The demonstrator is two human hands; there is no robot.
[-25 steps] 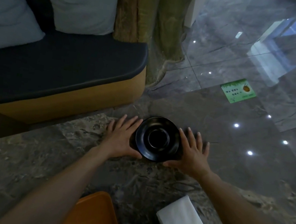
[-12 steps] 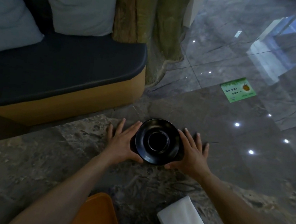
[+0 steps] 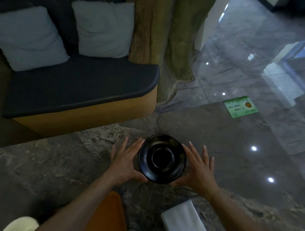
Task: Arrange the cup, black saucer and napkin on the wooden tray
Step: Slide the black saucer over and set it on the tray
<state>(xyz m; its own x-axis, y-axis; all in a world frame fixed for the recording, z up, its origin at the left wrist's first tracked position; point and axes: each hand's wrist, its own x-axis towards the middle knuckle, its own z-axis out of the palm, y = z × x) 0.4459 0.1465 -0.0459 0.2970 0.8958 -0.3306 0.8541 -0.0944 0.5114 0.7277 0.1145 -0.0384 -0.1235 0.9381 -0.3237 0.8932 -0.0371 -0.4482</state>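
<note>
At the bottom edge of my view a rounded pale shape, possibly the cup (image 3: pixel 21 225), sits by the left forearm, though I cannot tell for sure; beside it an orange-brown slab that I take for the wooden tray (image 3: pixel 108 220) pokes out between the arms, most of it hidden. To its right a folded white napkin (image 3: pixel 184 229) lies flat on the mottled stone tabletop (image 3: pixel 46 175), apart from the tray. Farther out, the black saucer (image 3: pixel 162 159) is cradled between both hands near the table's far edge: the left hand (image 3: pixel 125 160) and right hand (image 3: pixel 197 169) press its rim from either side, thumbs curled under the near edge, fingers fanned out and open rather than wrapped. It appears tipped toward me and lifted at the near side, though whether its far rim touches the stone I cannot tell. The saucer is glossy, round, with a raised ring circling a darker centre well, and looks smooth enough to slip. To do this step well, I judge both palms should keep even pressure while the saucer is levelled, drawn back toward the tray and set flat on bare wood, leaving room for cup and napkin. Beyond the table stand a dark cushioned bench (image 3: pixel 78 84) with two pale pillows (image 3: pixel 25 37), and a green floor sticker (image 3: pixel 241 106) on polished tiles.
</note>
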